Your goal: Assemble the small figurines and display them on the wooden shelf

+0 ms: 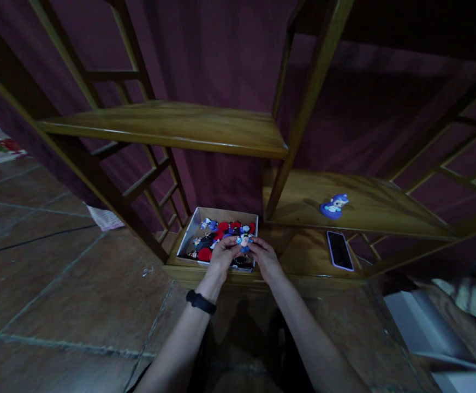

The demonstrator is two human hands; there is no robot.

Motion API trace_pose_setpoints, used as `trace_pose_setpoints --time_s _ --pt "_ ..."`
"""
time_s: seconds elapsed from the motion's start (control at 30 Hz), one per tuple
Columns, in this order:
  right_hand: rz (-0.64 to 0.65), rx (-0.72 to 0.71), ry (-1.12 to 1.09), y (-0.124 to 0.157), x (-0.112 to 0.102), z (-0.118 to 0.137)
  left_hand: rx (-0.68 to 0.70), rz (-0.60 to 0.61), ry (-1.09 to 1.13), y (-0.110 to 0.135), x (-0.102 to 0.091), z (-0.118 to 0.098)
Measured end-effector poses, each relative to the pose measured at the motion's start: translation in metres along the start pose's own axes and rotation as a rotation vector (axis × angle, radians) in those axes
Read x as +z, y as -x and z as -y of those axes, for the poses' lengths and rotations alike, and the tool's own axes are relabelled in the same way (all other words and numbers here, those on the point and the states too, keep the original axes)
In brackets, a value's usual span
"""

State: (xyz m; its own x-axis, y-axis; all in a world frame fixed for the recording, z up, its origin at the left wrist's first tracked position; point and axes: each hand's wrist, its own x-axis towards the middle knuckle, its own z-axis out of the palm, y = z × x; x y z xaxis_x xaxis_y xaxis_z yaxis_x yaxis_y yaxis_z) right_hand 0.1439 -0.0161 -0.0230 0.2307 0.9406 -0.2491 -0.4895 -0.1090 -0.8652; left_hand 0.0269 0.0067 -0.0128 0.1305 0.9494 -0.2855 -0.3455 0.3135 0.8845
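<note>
Between my two hands is a small blue and white figurine (244, 241), held over the front right part of a white box. My left hand (225, 252) pinches it from the left, and a dark band circles that wrist. My right hand (264, 254) grips its right side with fingers and thumb. The open white box (186, 240) sits on the lowest shelf. Several small figures in red, black, blue and purple lie jumbled inside it; my hands hide some of them.
A purple figurine (334, 207) stands on the right-hand shelf (369, 191). Below it a phone (339, 251) lies on the bottom ledge. A wooden shelf board (164, 128) and upright post (303, 109) frame the space. White boxes (426, 327) and another person's arm are at lower right.
</note>
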Motion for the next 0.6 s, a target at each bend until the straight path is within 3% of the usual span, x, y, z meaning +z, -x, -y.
trace_pose_setpoints --time_s 0.6 --pt "0.030 0.007 0.088 0.0077 0.0025 0.0066 0.062 0.005 -0.081 0.0079 0.0024 -0.0078"
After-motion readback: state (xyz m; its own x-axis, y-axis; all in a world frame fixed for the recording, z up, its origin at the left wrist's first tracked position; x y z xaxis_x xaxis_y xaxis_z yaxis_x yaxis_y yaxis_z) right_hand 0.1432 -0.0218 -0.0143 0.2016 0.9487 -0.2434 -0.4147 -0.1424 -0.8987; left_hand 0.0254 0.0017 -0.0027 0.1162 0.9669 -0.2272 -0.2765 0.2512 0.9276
